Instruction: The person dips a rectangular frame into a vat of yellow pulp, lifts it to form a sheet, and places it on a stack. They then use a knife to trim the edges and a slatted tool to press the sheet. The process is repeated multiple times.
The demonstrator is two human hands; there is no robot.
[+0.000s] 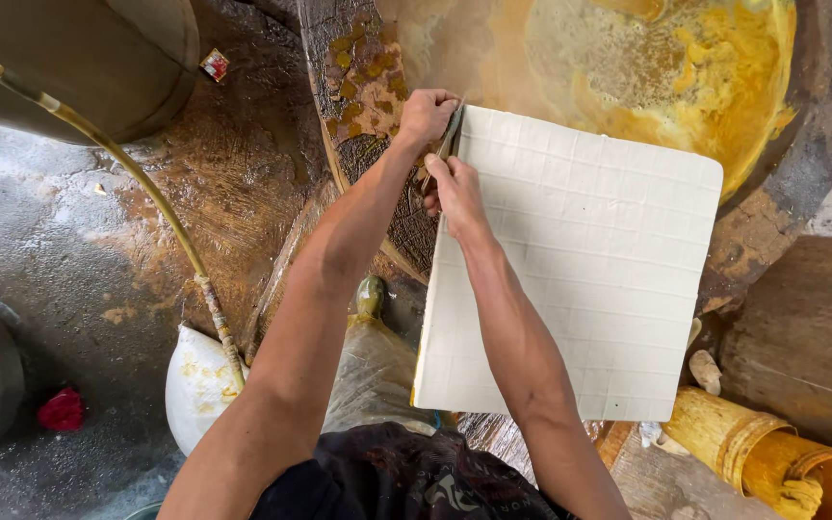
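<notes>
A large white slab (pixel 585 279), scored into a grid of small squares, lies flat in front of me over the edge of a big wok. My left hand (pixel 426 116) is closed at the slab's far left corner, gripping a thin flat blade-like tool (pixel 449 137) against the edge. My right hand (pixel 456 193) sits just below it on the slab's left edge, fingers pressed to the same tool. Both forearms reach forward from the bottom of the view.
A wide wok (pixel 666 67) with yellow oily liquid lies beyond the slab. A thin yellowish hose (pixel 146 188) crosses the wet floor at left. A white sack (pixel 199 380) lies near my legs. Yellow-stained buckets (pixel 772 448) stand at bottom right, a wooden block (pixel 811 323) beside them.
</notes>
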